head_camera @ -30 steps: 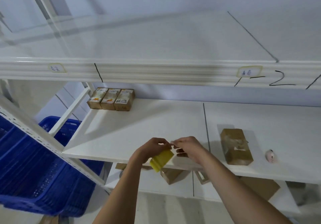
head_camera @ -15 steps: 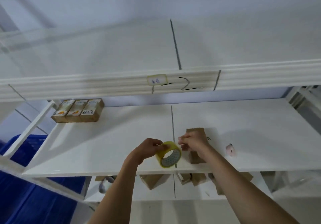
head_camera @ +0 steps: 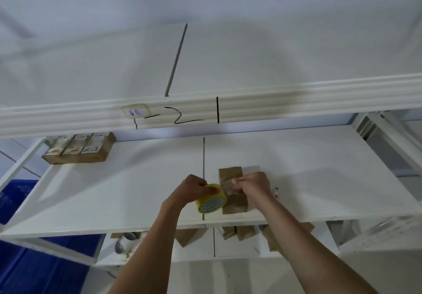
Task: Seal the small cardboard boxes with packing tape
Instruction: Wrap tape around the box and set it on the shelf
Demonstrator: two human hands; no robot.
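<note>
A small brown cardboard box (head_camera: 230, 177) lies on the white shelf (head_camera: 127, 193), just right of the shelf's seam. My left hand (head_camera: 193, 191) grips a yellow roll of packing tape (head_camera: 211, 199) close to the box's left side. My right hand (head_camera: 251, 185) hovers over the box, its fingers pinching the pulled-out end of the clear tape, which stretches across the box top between the roll and that hand. The near part of the box shows below my right hand.
Three printed brown boxes (head_camera: 77, 150) stand together at the shelf's back left. A small pink object (head_camera: 276, 192) lies right of my right hand. Several brown boxes (head_camera: 239, 233) sit on the lower shelf. A blue crate (head_camera: 16, 193) is at the left.
The view swung right, bringing the box under my hands. My hands moved apart, drawing a strip of tape off the roll over the box.
</note>
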